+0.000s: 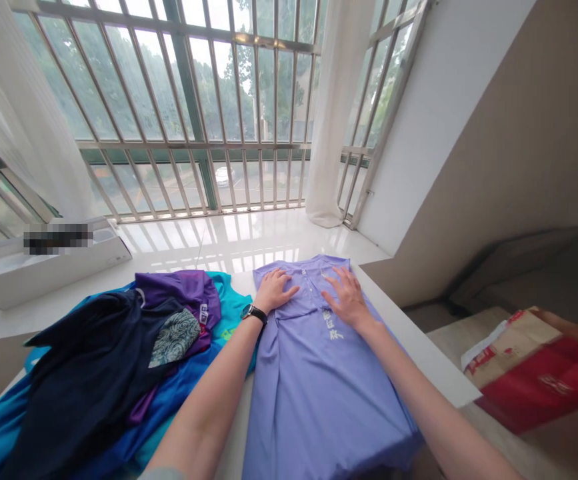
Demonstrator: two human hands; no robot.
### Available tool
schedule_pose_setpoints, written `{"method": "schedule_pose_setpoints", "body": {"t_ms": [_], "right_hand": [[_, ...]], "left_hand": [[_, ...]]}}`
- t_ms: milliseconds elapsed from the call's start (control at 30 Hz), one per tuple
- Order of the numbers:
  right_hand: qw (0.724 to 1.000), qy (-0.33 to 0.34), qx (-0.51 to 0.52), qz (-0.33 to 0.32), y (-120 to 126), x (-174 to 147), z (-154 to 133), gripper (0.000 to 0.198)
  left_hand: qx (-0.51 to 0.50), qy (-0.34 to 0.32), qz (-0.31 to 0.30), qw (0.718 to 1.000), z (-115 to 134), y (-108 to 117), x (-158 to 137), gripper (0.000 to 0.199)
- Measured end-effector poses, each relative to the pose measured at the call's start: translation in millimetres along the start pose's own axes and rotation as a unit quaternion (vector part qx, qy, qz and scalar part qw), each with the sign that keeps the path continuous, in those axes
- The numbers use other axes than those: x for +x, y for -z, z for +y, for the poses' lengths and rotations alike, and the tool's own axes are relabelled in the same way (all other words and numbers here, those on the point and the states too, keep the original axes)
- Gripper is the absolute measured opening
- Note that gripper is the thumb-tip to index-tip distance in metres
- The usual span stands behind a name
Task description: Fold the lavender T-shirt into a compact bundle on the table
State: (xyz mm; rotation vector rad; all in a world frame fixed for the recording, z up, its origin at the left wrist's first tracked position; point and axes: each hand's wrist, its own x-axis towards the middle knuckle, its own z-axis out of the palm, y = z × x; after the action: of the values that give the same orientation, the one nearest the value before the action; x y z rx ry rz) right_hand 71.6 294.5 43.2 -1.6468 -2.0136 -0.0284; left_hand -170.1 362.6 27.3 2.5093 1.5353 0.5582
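A lavender shirt (313,393) lies spread on the white surface, its buttoned placket and white lettering facing up. My left hand (275,291) rests flat on its upper left part, fingers apart, with a dark watch on the wrist. On the upper right part of the shirt lies my right hand (346,297), fingers spread beside the placket. Neither hand grips anything. The shirt's bottom edge hangs over the front of the surface, near my right forearm.
Left of the shirt is a heap of clothes with a dark navy garment (83,373) and a purple one (179,293). A white box (53,267) stands at the back left. A red and tan paper bag (543,373) sits lower right. Behind is a barred window (209,120).
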Motion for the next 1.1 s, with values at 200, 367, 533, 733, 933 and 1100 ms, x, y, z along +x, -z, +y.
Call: {"method": "schedule_pose_setpoints", "body": {"t_ms": [200, 367, 533, 733, 933, 1100], "right_hand": [[0.968, 0.012, 0.249, -0.04, 47, -117, -60, 0.028], [0.878, -0.098, 0.459, -0.093, 73, -193, -108, 0.026], [0.745, -0.18, 0.628, -0.135, 61, -225, -141, 0.037], [0.585, -0.273, 0.743, -0.177, 47, -209, -162, 0.055], [0.538, -0.33, 0.742, -0.227, 56, -202, -184, 0.06], [0.536, -0.33, 0.74, -0.238, 52, -201, -189, 0.051]], "left_hand": [[-0.006, 0.004, 0.052, 0.999, 18, 17, -8, 0.028], [-0.017, -0.011, 0.046, 0.999, 47, 39, -41, 0.025], [-0.116, -0.052, 0.051, 0.991, 73, 69, -159, 0.027], [-0.462, 0.212, 0.135, 0.851, 116, 58, -327, 0.038], [-0.653, 0.346, 0.16, 0.654, 156, 53, -361, 0.054], [-0.663, 0.348, 0.118, 0.653, 159, 64, -352, 0.062]]}}
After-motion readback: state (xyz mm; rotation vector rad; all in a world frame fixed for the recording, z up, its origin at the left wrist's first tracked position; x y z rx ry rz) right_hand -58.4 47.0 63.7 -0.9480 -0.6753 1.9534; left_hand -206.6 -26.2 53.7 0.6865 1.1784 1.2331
